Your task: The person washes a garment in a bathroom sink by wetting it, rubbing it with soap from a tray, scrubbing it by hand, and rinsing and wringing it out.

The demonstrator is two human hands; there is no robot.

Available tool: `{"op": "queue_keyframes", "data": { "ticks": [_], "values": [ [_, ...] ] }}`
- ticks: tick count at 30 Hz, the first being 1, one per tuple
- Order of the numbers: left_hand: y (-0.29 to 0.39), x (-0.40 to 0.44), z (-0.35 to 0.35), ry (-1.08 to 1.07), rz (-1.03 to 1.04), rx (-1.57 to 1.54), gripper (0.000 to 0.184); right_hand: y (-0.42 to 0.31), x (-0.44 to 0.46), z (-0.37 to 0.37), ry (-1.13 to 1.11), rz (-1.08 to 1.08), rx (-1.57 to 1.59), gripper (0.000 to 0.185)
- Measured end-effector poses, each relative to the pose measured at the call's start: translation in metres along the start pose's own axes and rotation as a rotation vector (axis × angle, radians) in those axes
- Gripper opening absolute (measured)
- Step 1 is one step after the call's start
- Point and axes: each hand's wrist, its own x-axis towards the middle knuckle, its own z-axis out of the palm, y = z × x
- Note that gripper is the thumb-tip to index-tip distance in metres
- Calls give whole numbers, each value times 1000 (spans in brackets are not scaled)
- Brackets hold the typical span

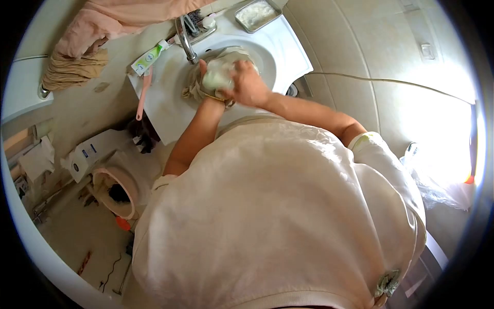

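Note:
A beige-grey wet cloth (193, 91) lies bunched in the white washbasin (269, 64). Over the bowl, my left hand (203, 68) is wrapped in part of it, thumb pointing up and the other fingers hidden. A pale green-white patch (218, 76), blurred, covers that palm; whether it is soapy fabric or something separate I cannot make out. My right hand (249, 86) presses in from the right with curled fingers, touching the patch. Motion smears its fingertips, and what they hold is hidden.
Behind the bowl stands a chrome tap (186, 41). A green-white tube (149, 57) and a pink-handled brush (144, 92) lie at the counter's left, a metal tray of white stuff (257, 15) at the back right. Below left is a pink-rimmed bucket (133, 198).

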Motion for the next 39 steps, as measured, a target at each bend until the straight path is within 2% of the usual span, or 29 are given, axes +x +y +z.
{"op": "queue_keyframes", "data": {
  "ticks": [1,2,3,5,7,8,11,12,13,15,17,18,19,21,23,25,27,29,30,33,34,35,37,38,39],
  "values": [
    [6,7,-34,-311,-14,-119,83,19,11,9,-11,123,-12,49],
    [-3,5,-3,242,-5,50,81,39,24,13,-20,244,-26,48],
    [-6,2,2,321,-50,47,82,55,32,10,-85,362,-28,47],
    [-10,0,0,280,-35,-1,83,73,30,21,-95,384,-22,46],
    [-2,-1,-15,320,106,200,85,20,0,8,73,123,3,49],
    [-7,-8,27,199,10,103,86,7,-12,11,109,9,68,51],
    [2,-6,10,464,146,152,86,14,-4,9,22,52,184,52],
    [3,-3,3,419,153,122,85,25,6,12,53,203,138,52],
    [-2,-2,6,348,129,93,84,43,18,7,-75,302,8,52],
    [-5,0,14,364,114,119,85,55,25,9,-87,432,35,51],
    [-2,-6,15,350,80,127,86,17,5,7,-4,322,121,52],
    [2,-8,15,342,66,129,87,5,-10,6,-24,110,227,56],
    [7,-12,10,253,21,103,88,-10,-16,-7,-74,-22,161,57],
    [17,-15,-5,74,-71,56,89,5,-9,7,1,-94,177,55],
    [9,0,-6,433,118,278,88,28,13,16,81,202,157,52],
    [7,0,-3,138,11,-44,88,48,33,9,-40,415,-6,52],
    [7,1,-8,226,46,39,90,37,23,10,6,344,55,52],
    [10,-6,-6,317,36,192,91,4,-4,7,-17,65,186,59],
    [10,-12,4,293,-20,182,92,-6,-12,1,-51,-72,226,65],
    [17,-6,-36,3,-10,82,92,15,2,18,61,-34,178,57],
    [-1,2,19,500,148,401,91,35,13,36,175,107,86,55],
    [2,1,-4,372,54,134,90,49,24,34,83,244,75,55],
    [-1,0,-7,-32,-74,-264,91,66,34,24,-105,514,58,55],
    [4,-2,-13,19,-62,-188,92,57,25,38,-79,376,-60,57],
    [12,-4,-24,64,-52,-118,93,38,7,40,87,287,32,56]
  ]
}}
